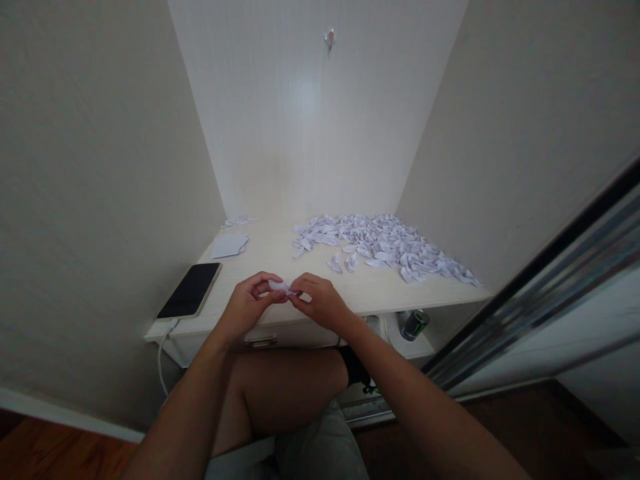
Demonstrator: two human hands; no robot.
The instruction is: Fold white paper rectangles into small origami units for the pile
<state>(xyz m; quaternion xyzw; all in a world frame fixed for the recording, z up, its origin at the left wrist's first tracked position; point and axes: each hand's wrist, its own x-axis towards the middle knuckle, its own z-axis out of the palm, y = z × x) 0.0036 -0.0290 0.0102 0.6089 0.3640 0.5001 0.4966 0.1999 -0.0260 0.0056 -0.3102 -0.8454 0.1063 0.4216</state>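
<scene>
My left hand (250, 301) and my right hand (320, 301) meet over the near edge of a pale desk (280, 253). Both pinch one small folded piece of white paper (281, 287) between their fingertips. Just beyond my hands lie a few loose folded paper pieces (344, 263). A wide heap of several folded white paper pieces (385, 243) covers the right half of the desk.
A dark phone (190, 291) lies at the desk's left front corner with a white cable (163, 360) hanging off the edge. A small stack of white paper sheets (229, 246) sits behind it. A green can (414, 324) lies on a shelf under the desk. Walls close in on three sides.
</scene>
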